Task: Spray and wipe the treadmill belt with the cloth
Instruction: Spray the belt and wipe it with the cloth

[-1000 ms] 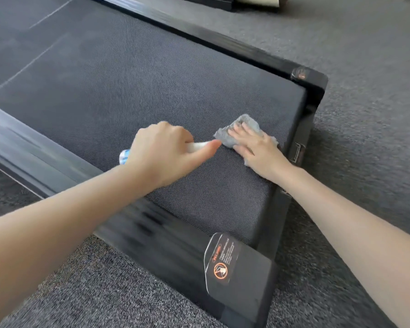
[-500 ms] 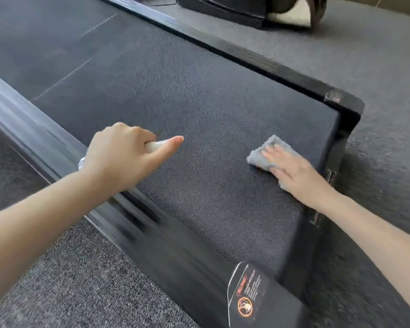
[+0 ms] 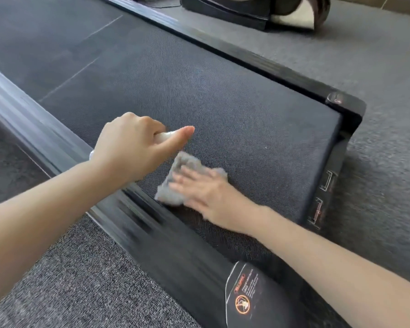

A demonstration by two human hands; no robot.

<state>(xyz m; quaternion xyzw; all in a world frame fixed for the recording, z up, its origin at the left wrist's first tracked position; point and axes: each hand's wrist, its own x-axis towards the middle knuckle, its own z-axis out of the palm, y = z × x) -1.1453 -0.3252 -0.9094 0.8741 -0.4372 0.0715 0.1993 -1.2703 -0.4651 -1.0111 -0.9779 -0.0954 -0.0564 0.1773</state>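
The dark textured treadmill belt [image 3: 223,110] runs from upper left to the rear end at right. My right hand [image 3: 206,192] lies flat with straight fingers on a grey cloth [image 3: 173,183], pressing it onto the belt close to the near side rail. My left hand [image 3: 133,150] hovers just above and left of the cloth, gripping a small white spray bottle [image 3: 162,136]. Only the bottle's white top shows between my fingers, and my index finger stretches along it.
Black side rails [image 3: 45,138] frame the belt, with a warning sticker [image 3: 244,297] on the near rear corner. Grey carpet [image 3: 376,67] surrounds the treadmill. Another machine's black base [image 3: 234,10] stands beyond the far rail.
My right hand has slid the cloth from the belt's far rear corner across toward the near rail. My left hand with the bottle has stayed in about the same spot over the belt.
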